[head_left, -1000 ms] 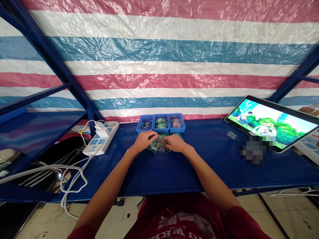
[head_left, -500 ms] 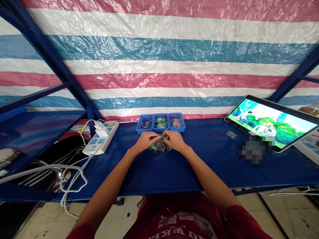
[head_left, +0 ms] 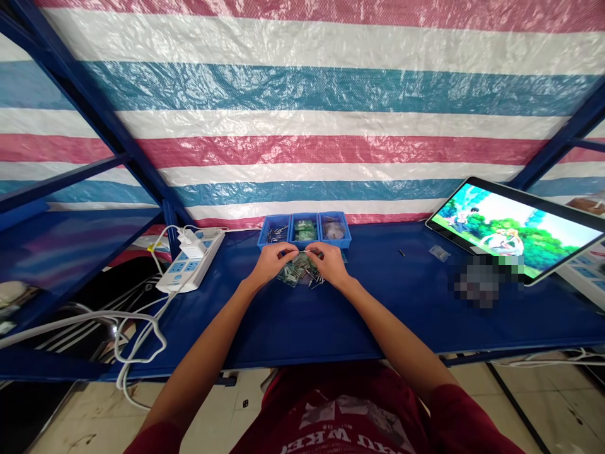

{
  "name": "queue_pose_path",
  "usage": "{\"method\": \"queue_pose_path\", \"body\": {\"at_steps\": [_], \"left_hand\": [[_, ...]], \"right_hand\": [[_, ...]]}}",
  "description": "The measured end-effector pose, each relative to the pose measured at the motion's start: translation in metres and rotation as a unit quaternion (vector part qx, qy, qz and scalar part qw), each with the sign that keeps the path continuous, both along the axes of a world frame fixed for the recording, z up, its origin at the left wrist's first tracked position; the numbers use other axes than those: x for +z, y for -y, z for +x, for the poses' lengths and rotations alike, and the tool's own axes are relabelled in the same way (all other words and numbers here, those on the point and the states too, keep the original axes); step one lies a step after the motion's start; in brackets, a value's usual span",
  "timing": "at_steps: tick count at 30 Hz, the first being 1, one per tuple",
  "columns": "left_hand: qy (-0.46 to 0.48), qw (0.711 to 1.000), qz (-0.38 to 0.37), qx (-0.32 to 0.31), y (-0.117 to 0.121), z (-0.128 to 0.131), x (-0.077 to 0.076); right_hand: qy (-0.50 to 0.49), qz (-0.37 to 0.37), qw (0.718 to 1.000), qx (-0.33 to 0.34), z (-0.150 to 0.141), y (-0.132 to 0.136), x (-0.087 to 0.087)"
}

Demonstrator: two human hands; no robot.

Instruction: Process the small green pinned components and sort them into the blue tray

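Note:
My left hand (head_left: 271,262) and my right hand (head_left: 333,262) face each other above a heap of loose parts, fingertips pinched. Between them they hold a thin, pale, rod-like piece (head_left: 304,251), one end in each hand. It is too small for its exact kind to show. Beneath lies the heap of thin metal pins and green plastic packets (head_left: 300,272) on the blue table. Just behind the hands stand three blue bins: the left bin (head_left: 260,239) holds metal pins, the middle bin (head_left: 305,243) green packets, and the right bin (head_left: 348,238) clear plastic bags.
A white power strip (head_left: 189,268) with a plugged-in adapter and loose cables (head_left: 158,334) lies at the left. On the right a tablet (head_left: 510,233) leans with its screen lit. Near it are a small clear packet (head_left: 439,253) and a small dark piece (head_left: 401,253).
My hands have drawn slightly apart at the fingertips and risen a little, so the thin piece now shows between them. More of the heap below is visible.

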State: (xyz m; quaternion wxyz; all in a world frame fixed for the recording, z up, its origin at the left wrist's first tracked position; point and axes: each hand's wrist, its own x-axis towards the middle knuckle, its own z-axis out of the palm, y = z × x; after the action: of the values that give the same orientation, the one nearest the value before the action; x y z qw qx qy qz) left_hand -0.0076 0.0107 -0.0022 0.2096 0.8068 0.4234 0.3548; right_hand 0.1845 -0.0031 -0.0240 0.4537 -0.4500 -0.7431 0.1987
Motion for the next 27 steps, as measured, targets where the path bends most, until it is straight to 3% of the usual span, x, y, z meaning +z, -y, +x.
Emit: {"method": "queue_pose_path", "body": {"at_steps": [16,27], "left_hand": [[0.057,0.998,0.001,0.012,0.0039,0.0025,0.0027],[0.142,0.988,-0.04,0.042,0.003,0.0037,-0.0012]], "right_hand": [[-0.069,-0.047,0.996,-0.006,-0.0026,0.0054,0.0039],[-0.068,-0.025,0.997,-0.014,-0.0031,0.0068,0.0051]]}}
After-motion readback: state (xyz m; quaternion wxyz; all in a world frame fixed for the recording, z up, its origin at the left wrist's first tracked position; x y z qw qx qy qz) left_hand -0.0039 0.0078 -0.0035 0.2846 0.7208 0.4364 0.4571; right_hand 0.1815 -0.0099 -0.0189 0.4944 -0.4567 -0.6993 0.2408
